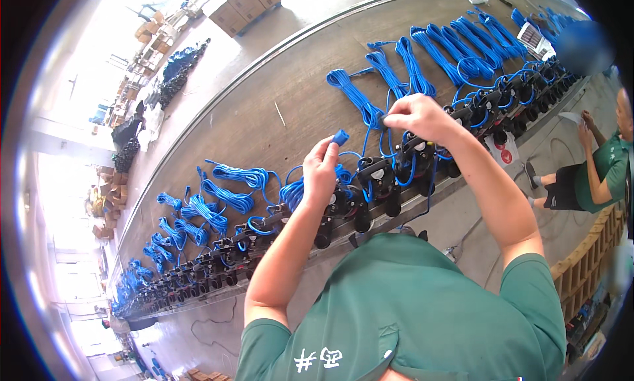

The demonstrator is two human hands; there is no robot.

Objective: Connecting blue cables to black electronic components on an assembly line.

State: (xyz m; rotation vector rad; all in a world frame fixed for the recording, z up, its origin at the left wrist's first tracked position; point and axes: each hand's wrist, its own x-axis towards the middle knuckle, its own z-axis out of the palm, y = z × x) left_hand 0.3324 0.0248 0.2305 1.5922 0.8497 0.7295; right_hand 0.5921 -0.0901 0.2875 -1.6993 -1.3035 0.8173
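Observation:
Raised over the bench, my left hand [320,171] pinches a blue cable connector [340,137] between thumb and fingers, its end pointing up. My right hand [422,118] is closed at the near end of a coiled blue cable [355,98]. Something small and dark shows at its fingertips, too small to name. Below both hands stands a row of black devices [378,173] along the near edge, with blue leads looping out of them. Another blue cable bundle [290,195] lies partly hidden behind my left forearm.
More coiled blue cables [241,175] lie along the long brown bench [264,84] on both sides. A thin white stick [280,114] rests on its surface. At the right a person in green [604,163] stands by a wooden rack [581,252]. Cardboard boxes [244,8] stand beyond the bench.

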